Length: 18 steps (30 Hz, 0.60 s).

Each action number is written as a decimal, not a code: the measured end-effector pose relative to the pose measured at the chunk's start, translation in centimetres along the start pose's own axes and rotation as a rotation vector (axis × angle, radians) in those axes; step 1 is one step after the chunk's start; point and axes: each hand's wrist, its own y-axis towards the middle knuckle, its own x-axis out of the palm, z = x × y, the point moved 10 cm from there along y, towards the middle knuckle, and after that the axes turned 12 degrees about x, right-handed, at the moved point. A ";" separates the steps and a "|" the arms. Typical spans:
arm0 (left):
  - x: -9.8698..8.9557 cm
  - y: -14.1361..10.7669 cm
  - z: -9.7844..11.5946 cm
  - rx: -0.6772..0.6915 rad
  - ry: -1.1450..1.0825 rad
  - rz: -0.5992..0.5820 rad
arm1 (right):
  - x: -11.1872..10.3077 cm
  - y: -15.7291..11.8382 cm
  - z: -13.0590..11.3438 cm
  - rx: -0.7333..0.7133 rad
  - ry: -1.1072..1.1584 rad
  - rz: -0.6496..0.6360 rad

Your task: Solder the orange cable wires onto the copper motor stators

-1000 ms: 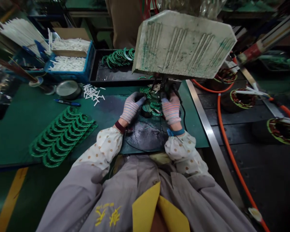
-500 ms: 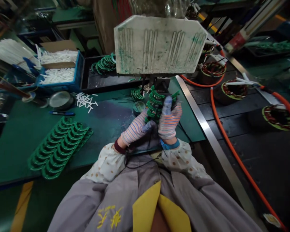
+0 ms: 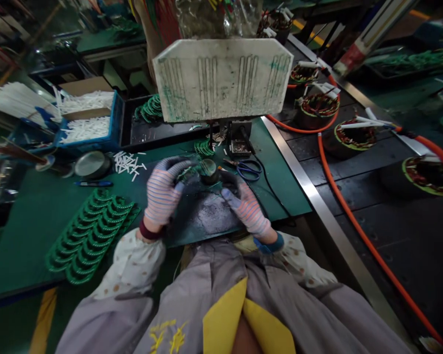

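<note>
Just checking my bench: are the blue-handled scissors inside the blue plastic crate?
No, the blue-handled steel scissors lie on the green bench mat instead.

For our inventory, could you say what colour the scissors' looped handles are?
The scissor handles are dark blue; head view.

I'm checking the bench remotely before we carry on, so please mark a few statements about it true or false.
1. The left hand wears a dark red wristband. True.
2. The right hand holds the blue-handled scissors. False: the scissors lie on the green bench mat, beyond that hand.
3. Loose white pieces lie on the mat, left of the hands. True.
4. The orange hose crosses the green mat. False: it runs over the dark surface right of the bench.
</note>
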 end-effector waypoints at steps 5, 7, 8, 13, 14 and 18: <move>2.0 2.8 -8.0 -0.033 0.475 -0.315 | -3.7 -0.2 3.6 0.062 -0.024 0.148; 4.4 3.7 -9.8 0.004 0.438 -0.417 | -3.6 -0.3 4.8 0.081 -0.041 0.164; 5.6 4.1 -10.3 0.027 0.413 -0.447 | -3.4 -0.4 5.1 0.075 -0.054 0.166; 8.9 5.6 -11.3 0.061 0.381 -0.491 | -2.9 -1.2 4.7 -0.010 -0.182 0.188; 9.2 5.7 -11.5 0.054 0.380 -0.493 | -2.9 -1.4 4.4 -0.024 -0.202 0.188; 9.2 4.8 -11.8 0.021 0.403 -0.509 | -2.8 -1.4 4.4 -0.042 -0.213 0.181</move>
